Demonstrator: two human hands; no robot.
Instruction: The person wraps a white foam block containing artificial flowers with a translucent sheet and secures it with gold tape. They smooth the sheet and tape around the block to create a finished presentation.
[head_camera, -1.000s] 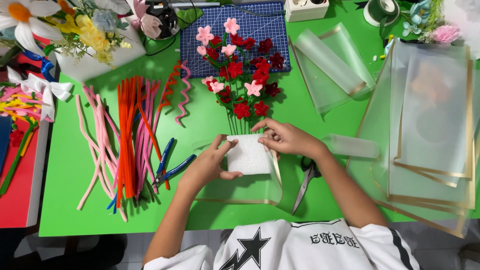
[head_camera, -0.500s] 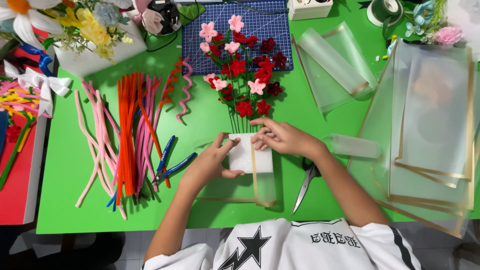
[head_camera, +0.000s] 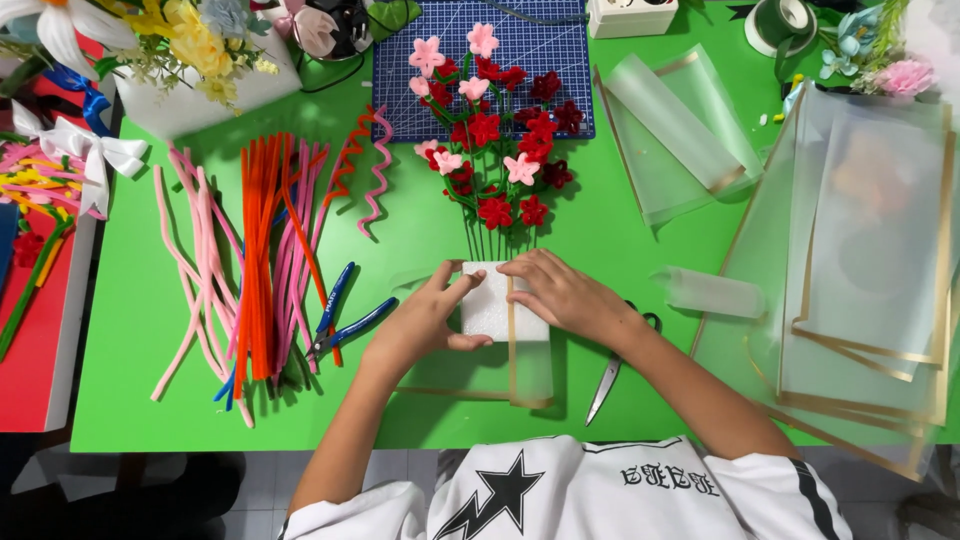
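- A white block (head_camera: 490, 302) is held at the centre of the frame, on the green table (head_camera: 420, 420), just below the stems of a flower bunch (head_camera: 495, 150).
- The block is wrapped in part by a clear sheet (head_camera: 500, 370) with a gold edge; the sheet is spread from the block toward the lower centre.
- The left hand (head_camera: 420, 322) is closed on the block's left side, thumb below and fingers on top.
- The right hand (head_camera: 562, 296) is laid over the block's right side, fingers pressed flat on it and on the sheet's gold strip.
- Scissors (head_camera: 615, 365) are seen just right of the sheet, partly hidden under the right forearm.
- Blue-handled pliers (head_camera: 345, 318) are placed just left of the left hand.
- A pile of pipe cleaners (head_camera: 255, 260) in pink, orange and red is spread at centre left.
- The red and pink flower bunch is laid with its heads on a blue cutting mat (head_camera: 560, 50) at top centre.
- A small clear roll (head_camera: 712, 292) is seen right of the right hand, apart from it.
- More clear sheets (head_camera: 870, 250) with gold edges are stacked at the right edge, and another folded one (head_camera: 675, 130) at upper right.
- A white box of yellow flowers (head_camera: 190, 60) is seen at upper left.
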